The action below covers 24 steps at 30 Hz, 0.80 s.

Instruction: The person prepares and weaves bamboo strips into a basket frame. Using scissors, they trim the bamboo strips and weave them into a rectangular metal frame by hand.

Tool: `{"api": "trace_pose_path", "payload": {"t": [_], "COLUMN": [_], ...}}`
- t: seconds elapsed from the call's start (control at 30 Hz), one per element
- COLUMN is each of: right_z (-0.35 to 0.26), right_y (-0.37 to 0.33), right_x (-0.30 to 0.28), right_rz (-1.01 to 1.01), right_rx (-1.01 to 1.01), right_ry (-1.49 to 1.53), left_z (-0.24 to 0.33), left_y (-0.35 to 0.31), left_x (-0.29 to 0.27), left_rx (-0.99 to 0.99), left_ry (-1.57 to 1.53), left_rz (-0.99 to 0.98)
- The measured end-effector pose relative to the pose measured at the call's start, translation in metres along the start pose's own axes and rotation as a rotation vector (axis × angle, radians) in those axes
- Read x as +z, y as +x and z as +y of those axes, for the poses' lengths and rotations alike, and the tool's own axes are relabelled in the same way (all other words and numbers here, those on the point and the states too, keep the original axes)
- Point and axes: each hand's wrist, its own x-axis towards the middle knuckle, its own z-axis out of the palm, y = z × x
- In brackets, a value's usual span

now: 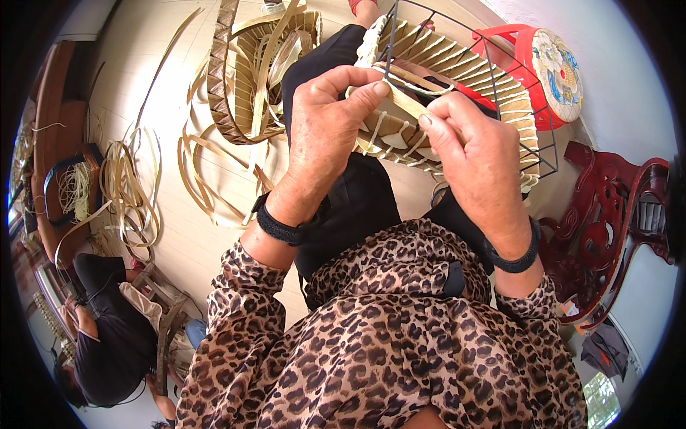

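Observation:
A flat pale weaving strip [409,104] is stretched between my hands above my lap. My left hand [321,118] is closed, thumb and forefinger pinching the strip's upper left end. Lower on the right, my right hand [477,154] grips the other end between thumb and bent fingers. Just behind and beneath both hands is a black wire-framed basket [532,146], its wires wrapped and laced with cream strips. My hands cover part of its near side, so I cannot tell whether the held strip is joined to it.
A brown woven basket [216,107] full of loose strips stands at the far left. More strips [128,186] lie coiled beyond it. A red stool [525,43] and a carved dark-red wooden chair [607,222] stand right. Another person [111,343] sits at lower left.

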Motion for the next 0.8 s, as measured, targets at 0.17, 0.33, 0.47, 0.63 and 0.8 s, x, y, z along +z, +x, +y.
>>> {"api": "trace_pose_path", "payload": {"t": [0.17, 0.33, 0.47, 0.63, 0.8], "right_z": [0.003, 0.002, 0.005, -0.007, -0.04], "right_y": [0.008, 0.019, 0.031, 0.039, 0.033], "right_x": [-0.017, -0.03, -0.04, -0.045, -0.04], "right_rz": [-0.026, -0.114, -0.218, -0.27, -0.281], "right_rx": [-0.1, -0.204, -0.237, -0.251, -0.109], "right_ry": [-0.107, -0.201, -0.232, -0.223, -0.176], "left_z": [0.002, -0.003, -0.004, -0.005, -0.004], "left_y": [0.005, 0.007, 0.008, 0.008, 0.006], "left_x": [-0.003, -0.005, -0.005, -0.006, -0.007], "left_rx": [-0.086, -0.083, -0.077, -0.091, -0.097], "left_ry": [-0.097, -0.171, -0.245, -0.287, -0.307], "left_rz": [-0.149, -0.211, -0.293, -0.317, -0.288]}}
